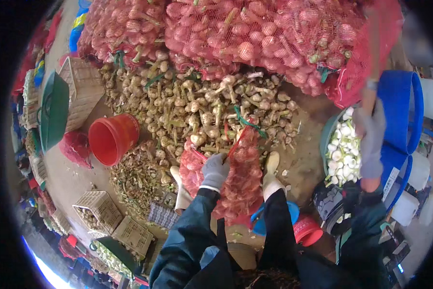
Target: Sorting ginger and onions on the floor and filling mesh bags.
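Observation:
My left hand, in a grey glove, grips the top of a red mesh sack of garlic that stands between my white boots. A red drawstring and a green tie lie at its mouth. To the right, my gloved right hand is blurred. It is closed around the handle of a long-bladed tool, likely a knife, whose blade points away from me. Just left of that hand, a green basin holds peeled white garlic bulbs. Loose unpeeled garlic is heaped beyond the sack.
Full red mesh sacks line the far side. At left are a red bucket, a green basin and plastic crates. Blue tubs stand at right. Garlic trimmings cover the floor beside my left boot.

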The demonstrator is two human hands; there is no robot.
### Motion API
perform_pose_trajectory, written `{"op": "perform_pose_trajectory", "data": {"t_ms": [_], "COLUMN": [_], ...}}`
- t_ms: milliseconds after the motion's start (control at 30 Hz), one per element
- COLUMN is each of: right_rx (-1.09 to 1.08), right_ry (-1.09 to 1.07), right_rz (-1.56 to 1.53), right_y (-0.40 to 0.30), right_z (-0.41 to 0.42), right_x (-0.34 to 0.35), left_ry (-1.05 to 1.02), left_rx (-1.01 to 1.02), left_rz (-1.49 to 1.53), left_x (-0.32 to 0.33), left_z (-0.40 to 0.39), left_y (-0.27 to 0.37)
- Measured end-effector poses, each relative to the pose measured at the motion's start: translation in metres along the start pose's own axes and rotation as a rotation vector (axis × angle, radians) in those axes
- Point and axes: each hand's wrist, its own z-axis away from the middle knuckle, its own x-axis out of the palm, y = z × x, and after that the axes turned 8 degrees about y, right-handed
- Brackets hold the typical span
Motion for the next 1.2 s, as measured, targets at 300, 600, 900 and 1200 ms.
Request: {"op": "perform_pose_trajectory", "data": {"t_ms": [300,600,900,1200], "right_rx": [0.423,0.327,0.299,0.300], "right_ry": [-0.613,-0.904,-0.938,-0.883], "right_rz": [-0.307,0.513,0.813,0.744], "right_y": [0.032,0.050,0.100,0.103], "right_z": [0.142,0.162,0.204,0.200], "right_x": [0.060,0.120,0.096,0.104], "left_ry": [0.062,0.115,0.152,0.229], "left_rx": [-0.006,-0.011,0.127,0.283], "left_rz": [0.064,0.140,0.215,0.352], "left_x": [0.007,0.007,0.005,-0.008], "left_z": [0.029,0.044,0.059,0.074], "left_y": [-0.004,-0.022,-0.038,-0.054]}}
